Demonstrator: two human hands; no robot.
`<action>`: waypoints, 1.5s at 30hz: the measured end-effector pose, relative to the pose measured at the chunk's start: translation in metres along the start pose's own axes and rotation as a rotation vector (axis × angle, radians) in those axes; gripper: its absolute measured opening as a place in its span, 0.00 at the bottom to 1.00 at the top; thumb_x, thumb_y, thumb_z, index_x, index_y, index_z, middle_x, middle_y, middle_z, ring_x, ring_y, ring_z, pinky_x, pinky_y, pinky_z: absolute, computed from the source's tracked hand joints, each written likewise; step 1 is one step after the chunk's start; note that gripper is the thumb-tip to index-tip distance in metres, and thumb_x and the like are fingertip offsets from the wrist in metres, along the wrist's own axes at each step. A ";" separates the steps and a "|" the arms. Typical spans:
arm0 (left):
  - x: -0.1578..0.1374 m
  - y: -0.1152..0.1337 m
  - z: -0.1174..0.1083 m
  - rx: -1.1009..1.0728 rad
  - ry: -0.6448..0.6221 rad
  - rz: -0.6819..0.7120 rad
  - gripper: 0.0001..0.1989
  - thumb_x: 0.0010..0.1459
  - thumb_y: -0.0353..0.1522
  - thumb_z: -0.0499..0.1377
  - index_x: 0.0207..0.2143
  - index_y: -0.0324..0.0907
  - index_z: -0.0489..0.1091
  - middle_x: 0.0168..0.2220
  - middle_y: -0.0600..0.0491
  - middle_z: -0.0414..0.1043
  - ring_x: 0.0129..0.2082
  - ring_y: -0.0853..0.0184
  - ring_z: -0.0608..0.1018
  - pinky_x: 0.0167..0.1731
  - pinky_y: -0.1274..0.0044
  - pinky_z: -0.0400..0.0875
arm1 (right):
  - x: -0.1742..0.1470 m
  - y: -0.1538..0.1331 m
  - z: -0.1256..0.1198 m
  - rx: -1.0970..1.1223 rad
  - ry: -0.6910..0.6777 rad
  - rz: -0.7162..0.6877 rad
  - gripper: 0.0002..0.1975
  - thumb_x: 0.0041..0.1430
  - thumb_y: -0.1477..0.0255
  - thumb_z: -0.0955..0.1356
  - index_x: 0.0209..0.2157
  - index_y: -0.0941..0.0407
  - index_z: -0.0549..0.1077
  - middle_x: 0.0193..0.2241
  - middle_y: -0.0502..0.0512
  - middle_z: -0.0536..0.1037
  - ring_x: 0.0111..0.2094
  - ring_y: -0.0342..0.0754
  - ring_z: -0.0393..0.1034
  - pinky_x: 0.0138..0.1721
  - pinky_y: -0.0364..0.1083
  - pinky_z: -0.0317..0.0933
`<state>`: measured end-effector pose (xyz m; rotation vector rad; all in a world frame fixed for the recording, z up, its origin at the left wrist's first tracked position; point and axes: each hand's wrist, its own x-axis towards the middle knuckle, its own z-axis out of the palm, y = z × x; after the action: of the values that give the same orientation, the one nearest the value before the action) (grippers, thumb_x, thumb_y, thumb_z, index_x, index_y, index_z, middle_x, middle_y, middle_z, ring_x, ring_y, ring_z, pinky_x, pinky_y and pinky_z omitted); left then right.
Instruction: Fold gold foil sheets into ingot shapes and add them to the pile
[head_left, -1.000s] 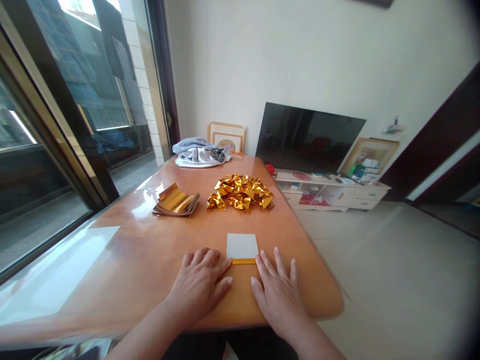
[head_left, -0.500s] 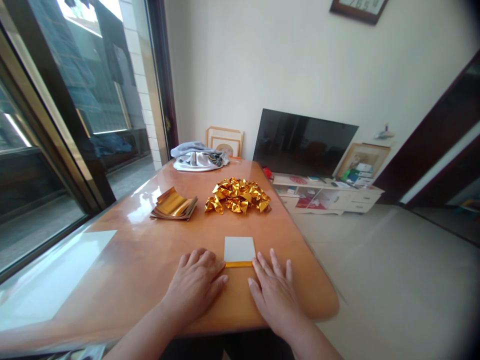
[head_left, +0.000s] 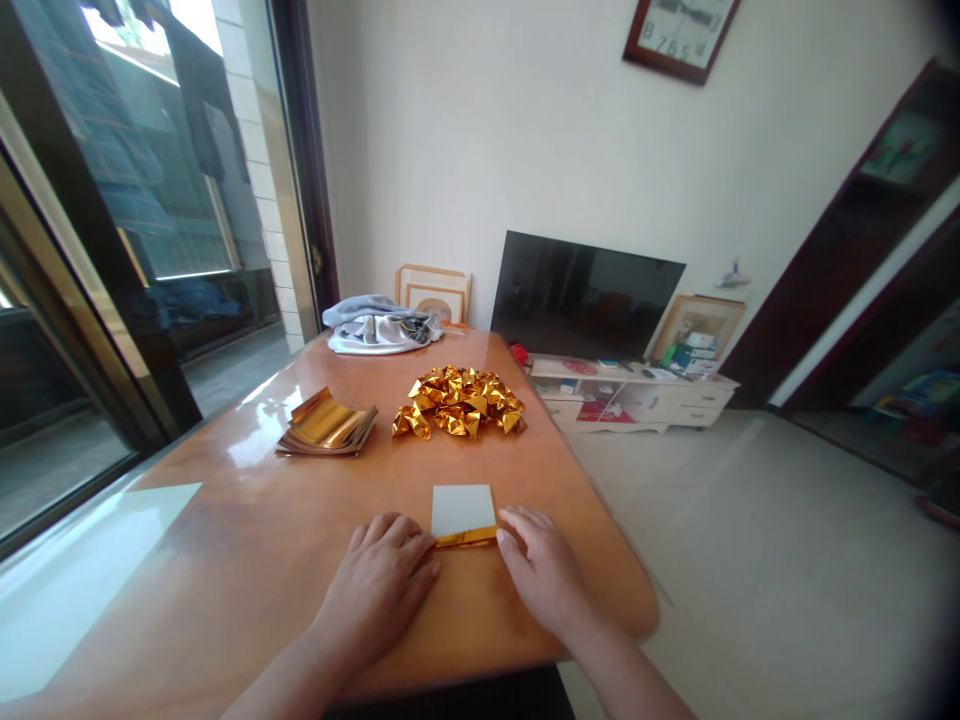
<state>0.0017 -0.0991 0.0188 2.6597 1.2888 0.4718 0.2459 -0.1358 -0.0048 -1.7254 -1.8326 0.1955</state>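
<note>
A small sheet of gold foil paper lies on the table in front of me, its pale back (head_left: 462, 508) facing up and a narrow gold fold along its near edge. My left hand (head_left: 379, 575) rests on the tabletop, its index fingertip at the fold's left end and its thumb apart below. At the right end, my right hand (head_left: 544, 570) has its thumb and fingers closed on the fold, which tilts up slightly there. Beyond the sheet sits a heap of folded gold foil pieces (head_left: 461, 402). To its left is a curled stack of gold foil sheets (head_left: 328, 425).
The glossy wooden table (head_left: 247, 540) has a rounded right corner. Bundled grey and white cloth (head_left: 382, 328) lies at its far end. Beyond stand a television (head_left: 585, 295) and a low white cabinet (head_left: 645, 400). A glass sliding door (head_left: 60, 350) is on the left.
My right hand has gone from flat, spread fingers to a pinch at the fold's right end, which now sits tilted. The left hand stays at the other end. The view has shifted slightly right.
</note>
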 end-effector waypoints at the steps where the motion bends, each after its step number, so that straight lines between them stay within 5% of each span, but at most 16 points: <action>1: 0.000 0.000 0.001 0.001 0.003 0.004 0.14 0.69 0.38 0.50 0.46 0.49 0.74 0.44 0.50 0.73 0.48 0.57 0.69 0.49 0.66 0.62 | 0.002 0.001 0.000 0.027 0.009 -0.005 0.19 0.68 0.68 0.60 0.54 0.55 0.75 0.51 0.57 0.78 0.54 0.51 0.69 0.59 0.49 0.60; 7: -0.002 -0.007 0.008 0.007 0.025 0.014 0.16 0.68 0.38 0.50 0.53 0.50 0.71 0.47 0.49 0.73 0.49 0.56 0.69 0.49 0.65 0.62 | 0.026 0.010 0.003 0.130 0.027 -0.007 0.15 0.66 0.70 0.63 0.49 0.53 0.77 0.46 0.55 0.81 0.48 0.51 0.73 0.52 0.47 0.64; 12: -0.001 -0.013 0.014 -0.004 0.042 0.017 0.18 0.68 0.38 0.51 0.58 0.50 0.67 0.49 0.48 0.72 0.49 0.55 0.70 0.49 0.64 0.62 | 0.058 0.020 0.010 -0.018 -0.039 0.026 0.16 0.65 0.70 0.64 0.51 0.55 0.77 0.48 0.58 0.80 0.50 0.53 0.72 0.51 0.47 0.63; 21: -0.002 -0.013 0.012 -0.061 0.041 -0.018 0.14 0.68 0.38 0.51 0.52 0.48 0.70 0.42 0.49 0.73 0.44 0.56 0.71 0.46 0.66 0.63 | 0.089 0.009 0.024 -0.087 -0.188 0.018 0.27 0.55 0.63 0.71 0.56 0.55 0.74 0.52 0.61 0.78 0.55 0.58 0.68 0.56 0.50 0.59; 29: -0.001 -0.012 0.011 -0.109 0.047 -0.059 0.15 0.68 0.40 0.51 0.52 0.46 0.71 0.42 0.48 0.73 0.44 0.56 0.72 0.45 0.66 0.63 | 0.092 0.012 0.029 -0.038 -0.212 0.105 0.21 0.50 0.64 0.72 0.47 0.54 0.78 0.47 0.61 0.78 0.51 0.59 0.68 0.51 0.51 0.57; 35: -0.001 -0.016 0.013 -0.146 0.080 -0.099 0.18 0.67 0.41 0.53 0.54 0.46 0.72 0.43 0.47 0.74 0.45 0.55 0.73 0.46 0.66 0.65 | 0.091 0.016 0.030 0.186 -0.227 0.185 0.07 0.45 0.68 0.73 0.28 0.54 0.76 0.30 0.52 0.77 0.35 0.50 0.68 0.36 0.45 0.56; 45: -0.001 -0.028 0.022 -0.301 0.182 -0.166 0.22 0.66 0.43 0.53 0.57 0.44 0.70 0.47 0.46 0.75 0.48 0.55 0.75 0.51 0.63 0.68 | 0.073 -0.001 0.025 0.853 -0.151 0.426 0.12 0.48 0.65 0.70 0.31 0.54 0.67 0.26 0.46 0.74 0.26 0.44 0.67 0.24 0.41 0.56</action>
<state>-0.0124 -0.0825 -0.0095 2.2855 1.3501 0.8261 0.2348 -0.0597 -0.0008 -1.4420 -1.1543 1.1223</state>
